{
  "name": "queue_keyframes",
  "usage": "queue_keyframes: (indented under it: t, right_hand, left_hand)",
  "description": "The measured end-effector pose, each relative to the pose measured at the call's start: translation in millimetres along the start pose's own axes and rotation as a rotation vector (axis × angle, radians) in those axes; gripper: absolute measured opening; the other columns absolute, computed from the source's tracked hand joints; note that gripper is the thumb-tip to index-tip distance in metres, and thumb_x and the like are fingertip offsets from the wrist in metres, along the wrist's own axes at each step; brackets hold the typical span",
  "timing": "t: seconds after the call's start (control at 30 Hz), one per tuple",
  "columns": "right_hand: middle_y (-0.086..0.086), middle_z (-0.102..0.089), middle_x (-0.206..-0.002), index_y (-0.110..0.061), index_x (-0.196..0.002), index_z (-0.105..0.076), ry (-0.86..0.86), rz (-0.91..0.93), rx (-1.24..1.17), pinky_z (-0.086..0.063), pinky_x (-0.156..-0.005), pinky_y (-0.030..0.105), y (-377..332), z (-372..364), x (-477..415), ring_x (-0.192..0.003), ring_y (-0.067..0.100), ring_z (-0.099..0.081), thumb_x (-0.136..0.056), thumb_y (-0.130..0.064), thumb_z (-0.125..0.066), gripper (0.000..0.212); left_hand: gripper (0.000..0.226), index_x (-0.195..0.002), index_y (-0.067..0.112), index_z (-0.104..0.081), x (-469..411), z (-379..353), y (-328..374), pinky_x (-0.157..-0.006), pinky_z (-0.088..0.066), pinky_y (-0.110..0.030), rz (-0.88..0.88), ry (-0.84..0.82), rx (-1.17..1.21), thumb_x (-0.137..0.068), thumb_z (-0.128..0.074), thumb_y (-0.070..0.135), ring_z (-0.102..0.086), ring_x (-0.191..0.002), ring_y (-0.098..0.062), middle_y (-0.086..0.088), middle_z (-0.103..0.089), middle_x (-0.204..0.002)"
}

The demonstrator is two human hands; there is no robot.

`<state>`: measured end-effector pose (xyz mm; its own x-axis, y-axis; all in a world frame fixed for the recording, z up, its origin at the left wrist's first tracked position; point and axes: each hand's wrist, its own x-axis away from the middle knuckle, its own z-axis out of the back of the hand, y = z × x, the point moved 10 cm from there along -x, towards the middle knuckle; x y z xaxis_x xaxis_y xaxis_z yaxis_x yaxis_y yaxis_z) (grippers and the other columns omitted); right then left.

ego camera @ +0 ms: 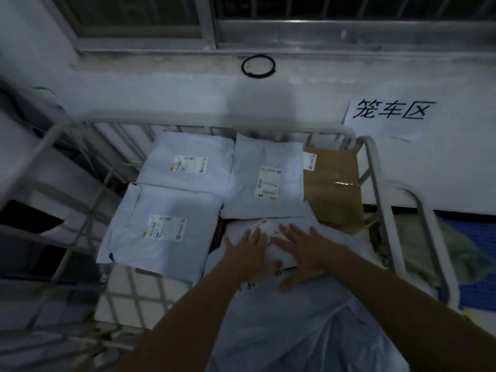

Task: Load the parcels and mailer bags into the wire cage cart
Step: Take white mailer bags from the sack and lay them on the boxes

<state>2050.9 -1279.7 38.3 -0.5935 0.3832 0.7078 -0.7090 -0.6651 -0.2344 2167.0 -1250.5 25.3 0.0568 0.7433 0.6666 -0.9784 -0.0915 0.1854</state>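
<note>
Currently, left hand point(251, 255) and right hand point(303, 253) press flat, fingers straight, on a mailer bag point(274, 252); wall sign point(389, 116) reads "笼车区".

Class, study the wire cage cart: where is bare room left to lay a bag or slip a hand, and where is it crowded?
Narrow gaps only: a dark slot between the near-left mailer bag and the near-right bag under the left hand and right hand; a strip between the cardboard box and the right rail. The back row is packed edge to edge.
</note>
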Motion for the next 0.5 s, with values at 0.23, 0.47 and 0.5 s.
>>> queue_keyframes:
  t: [0.23,0.47,0.5]
  right_hand:
    - [-0.001,-0.001,-0.168,-0.022,-0.161,-0.003,0.160,-0.064,0.021,-0.012,-0.122,0.044,9,9,18,-0.154,0.020,-0.006,-0.101,-0.055,-0.042,0.078]
    - [0.011,-0.012,-0.166,-0.017,-0.160,0.001,0.176,-0.151,-0.008,-0.024,-0.117,0.037,5,21,40,-0.148,0.027,-0.027,-0.107,-0.030,-0.042,0.069]
    - [0.013,-0.013,-0.166,-0.017,-0.160,0.000,0.191,-0.179,-0.021,-0.026,-0.116,0.036,9,27,46,-0.148,0.028,-0.028,-0.107,-0.023,-0.039,0.066]
  left_hand:
    - [0.086,-0.158,0.006,-0.003,15,-7,-7,-0.115,-0.029,-0.053,-0.058,0.092,-0.100,-0.100,-0.046,0.052,-0.007,-0.153,-0.023,-0.008,0.003,-0.167]
    - [0.062,-0.157,0.002,-0.006,27,2,-19,-0.115,-0.033,-0.042,0.042,0.150,-0.054,-0.105,-0.036,0.016,-0.025,-0.148,-0.027,-0.015,-0.016,-0.164]
    - [0.060,-0.157,0.002,-0.007,32,8,-19,-0.114,-0.034,-0.040,0.047,0.154,-0.034,-0.106,-0.035,0.018,-0.029,-0.146,-0.026,-0.015,-0.021,-0.162]
